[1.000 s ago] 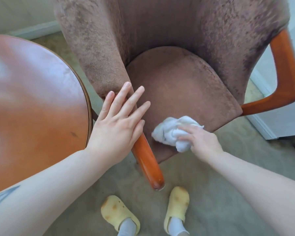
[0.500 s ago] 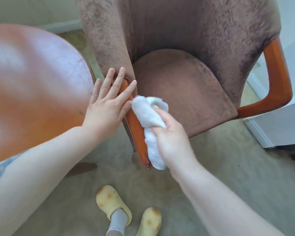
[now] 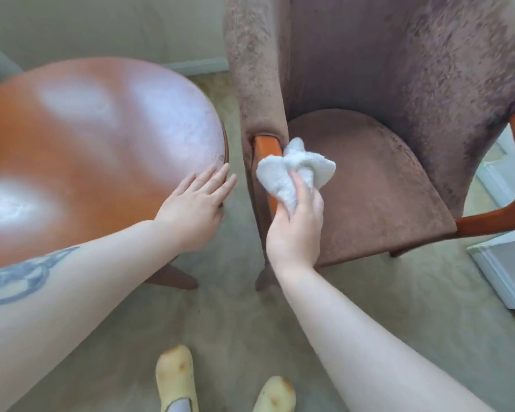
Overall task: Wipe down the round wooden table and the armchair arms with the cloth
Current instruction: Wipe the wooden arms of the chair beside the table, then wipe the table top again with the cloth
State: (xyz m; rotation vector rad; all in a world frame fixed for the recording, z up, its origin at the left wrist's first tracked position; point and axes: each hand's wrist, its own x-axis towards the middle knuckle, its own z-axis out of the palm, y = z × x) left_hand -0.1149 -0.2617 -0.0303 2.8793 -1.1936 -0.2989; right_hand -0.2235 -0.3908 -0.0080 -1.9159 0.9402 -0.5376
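Observation:
The round wooden table fills the left of the view, glossy orange-brown. My left hand lies flat on its right edge, fingers apart, holding nothing. The brown upholstered armchair stands to the right. Its left wooden arm shows orange just above the white cloth. My right hand grips the cloth and presses it against that arm, hiding the arm's lower part. The chair's right wooden arm curves at the far right edge.
Beige carpet covers the floor between table and chair. A table leg and a chair leg stand on it. My feet in yellow slippers are at the bottom. A white appliance corner sits at the right.
My left hand has left the chair's left arm and moved onto the table's edge. My right hand with the cloth has slid up along that arm. The view has shifted away from the chair.

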